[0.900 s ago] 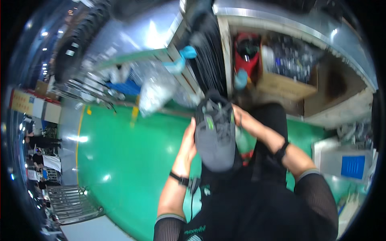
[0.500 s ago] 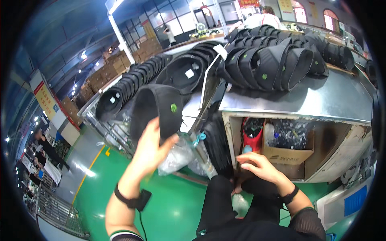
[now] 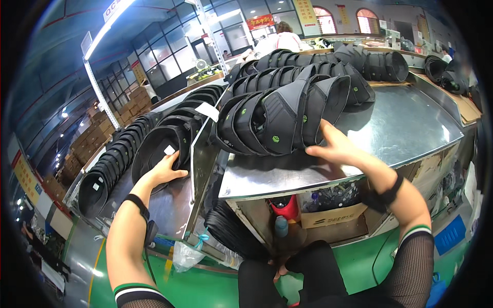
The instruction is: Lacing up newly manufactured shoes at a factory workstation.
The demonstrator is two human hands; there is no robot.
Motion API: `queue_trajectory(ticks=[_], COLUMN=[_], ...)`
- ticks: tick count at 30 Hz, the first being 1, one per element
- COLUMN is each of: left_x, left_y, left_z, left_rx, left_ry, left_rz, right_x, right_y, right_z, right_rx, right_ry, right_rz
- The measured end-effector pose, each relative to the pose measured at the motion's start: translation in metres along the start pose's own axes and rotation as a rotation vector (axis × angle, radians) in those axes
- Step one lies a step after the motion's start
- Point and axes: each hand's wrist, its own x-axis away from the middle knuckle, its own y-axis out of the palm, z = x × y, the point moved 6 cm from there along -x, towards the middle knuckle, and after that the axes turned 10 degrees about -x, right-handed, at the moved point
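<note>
My left hand (image 3: 163, 170) is at the near end of a row of black curved, cuff-like padded shells, its fingers against the front shell (image 3: 145, 154), which has a white label inside. Its thumb stands apart, and I see no grip. On the metal bench, my right hand (image 3: 334, 146) reaches the end shell (image 3: 328, 105) of another row. Its fingertips are at the shell's right edge and its thumb is spread below, not closed round it. Nested shells (image 3: 272, 120) with small green marks lie to the left of that one.
A steel-topped bench (image 3: 400, 123) holds more shells (image 3: 385, 65) farther back. Beneath are a cardboard box (image 3: 334, 216), a red container (image 3: 285, 208) and a bundle of black strips (image 3: 233, 231). Another row of shells (image 3: 110, 172) lies at far left. A person (image 3: 285, 38) is behind the bench.
The view has turned right. My left hand held a shell off the row; now it rests at the left row's front shell. My right hand has risen from near my lap to the bench shells.
</note>
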Motion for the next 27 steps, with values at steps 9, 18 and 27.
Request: queue_trajectory(ticks=[9, 18, 27], left_x=[0.072, 0.040, 0.224], left_y=[-0.105, -0.082, -0.044], left_z=[0.231, 0.290, 0.291], left_rx=[0.250, 0.310, 0.424], left_ry=[0.355, 0.473, 0.589], left_rz=[0.563, 0.468, 0.435], right_x=[0.001, 0.060, 0.216], right_y=[0.012, -0.004, 0.003], right_z=[-0.077, -0.067, -0.223], right_rx=[0.158, 0.316, -0.294], right_ry=[0.019, -0.190, -0.395], right_rz=[-0.061, 0.092, -0.049])
